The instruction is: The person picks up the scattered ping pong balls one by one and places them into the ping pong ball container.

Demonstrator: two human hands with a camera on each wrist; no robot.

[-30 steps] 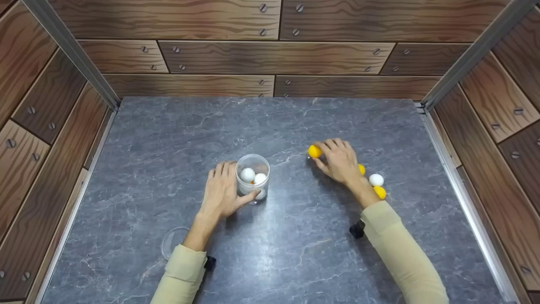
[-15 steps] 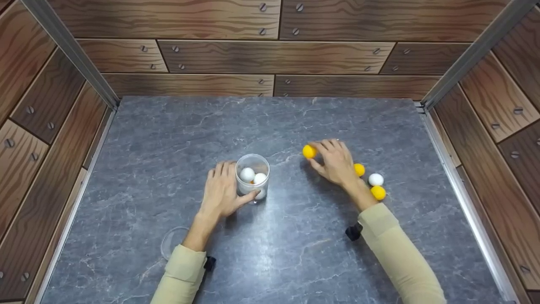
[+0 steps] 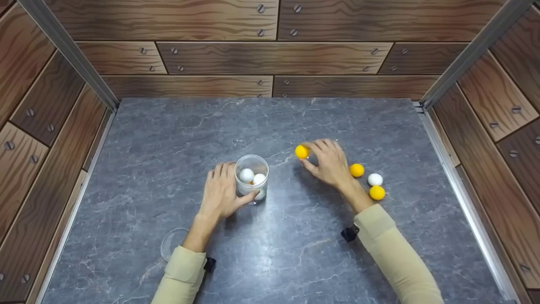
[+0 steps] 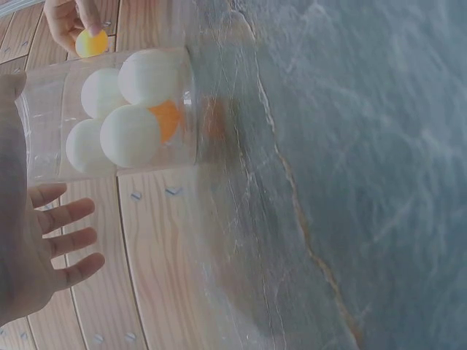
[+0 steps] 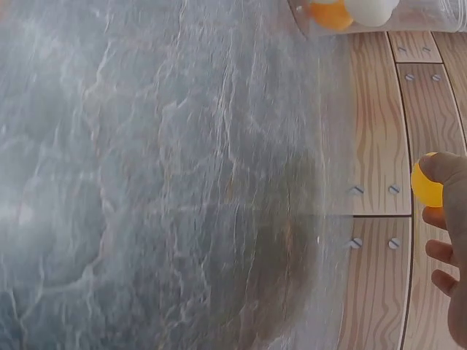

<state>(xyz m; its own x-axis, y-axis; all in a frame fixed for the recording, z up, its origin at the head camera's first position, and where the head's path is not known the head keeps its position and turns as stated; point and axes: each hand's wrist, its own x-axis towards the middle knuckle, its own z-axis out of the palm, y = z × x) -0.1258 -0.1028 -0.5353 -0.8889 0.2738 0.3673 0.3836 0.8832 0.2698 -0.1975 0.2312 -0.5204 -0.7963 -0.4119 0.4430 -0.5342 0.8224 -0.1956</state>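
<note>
In the head view, my left hand (image 3: 220, 192) rests round the left side of a clear plastic jar (image 3: 252, 162), its thumb across the front. The jar stands upright and holds several white table tennis balls (image 4: 131, 136) and an orange one (image 4: 167, 120). My right hand (image 3: 330, 162), to the right of the jar, pinches a yellow-orange table tennis ball (image 3: 301, 152) between thumb and fingertips. In the right wrist view, that ball (image 5: 427, 186) is raised above the table, apart from the jar.
Two orange balls (image 3: 357, 170) (image 3: 377, 193) and a white ball (image 3: 375, 179) lie on the grey marbled table (image 3: 270, 122) by the right forearm. A clear round lid (image 3: 172, 242) lies beside the left forearm. Wood-patterned walls (image 3: 219, 59) enclose the back and sides.
My right hand has moved left toward the jar, carrying the pinched ball. An orange ball that it partly covered is now fully in view. The left hand and jar stay put.
</note>
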